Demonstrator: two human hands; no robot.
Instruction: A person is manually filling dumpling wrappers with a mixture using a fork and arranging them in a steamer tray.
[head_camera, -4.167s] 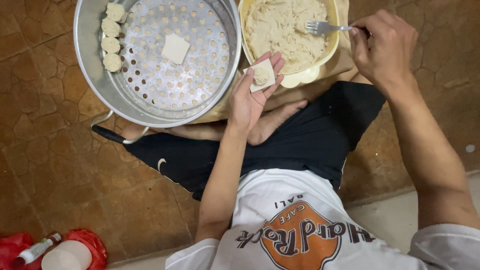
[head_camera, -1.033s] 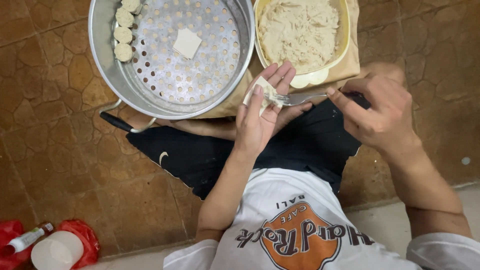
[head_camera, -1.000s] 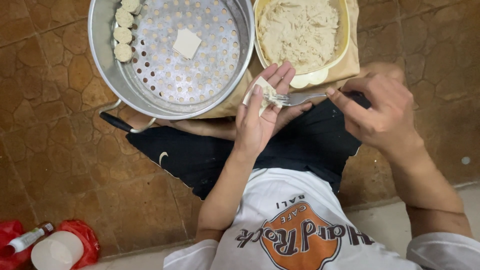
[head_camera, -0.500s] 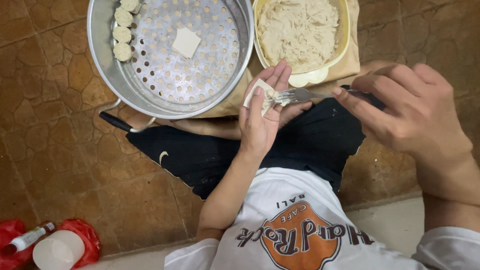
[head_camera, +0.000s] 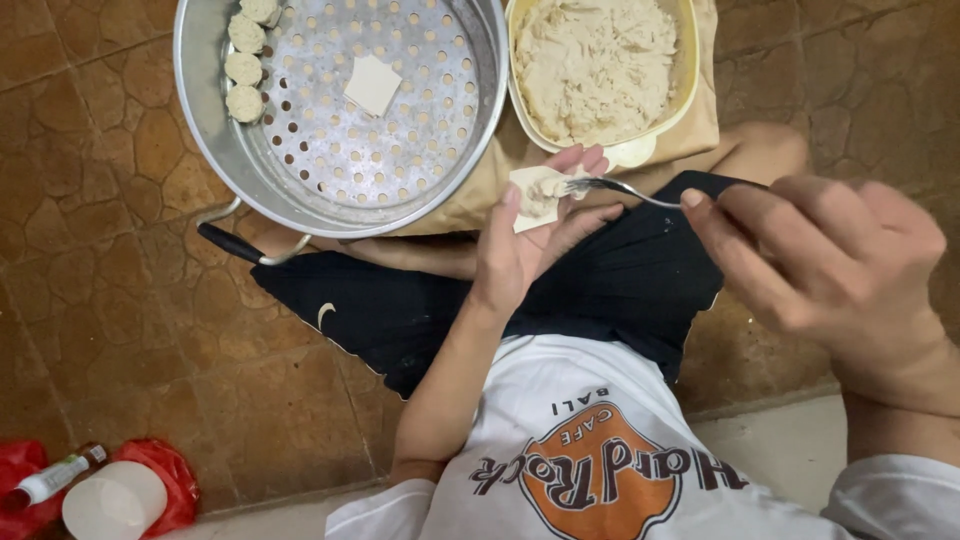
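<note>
My left hand (head_camera: 525, 245) is raised palm up and cradles a square dumpling wrapper (head_camera: 532, 193) with a dab of pale filling on it. My right hand (head_camera: 830, 255) holds a metal fork (head_camera: 615, 187) by the handle, its tines resting on the filling in the wrapper. Just beyond sits a yellow bowl (head_camera: 690, 85) full of minced filling. To its left stands a perforated metal steamer pan (head_camera: 210, 130) with three finished dumplings (head_camera: 243, 70) along its left rim and one flat wrapper (head_camera: 372, 84) in the middle.
I sit cross-legged on a brown stone-tile floor (head_camera: 110, 300) in black shorts. The steamer's black handle (head_camera: 235, 245) juts toward my knee. A small bottle (head_camera: 50, 480), a white lid (head_camera: 112, 503) and red plastic lie at the lower left.
My right hand brought the fork from the bowl to the wrapper in my left palm, then drew closer to the camera while the tines stayed on the filling.
</note>
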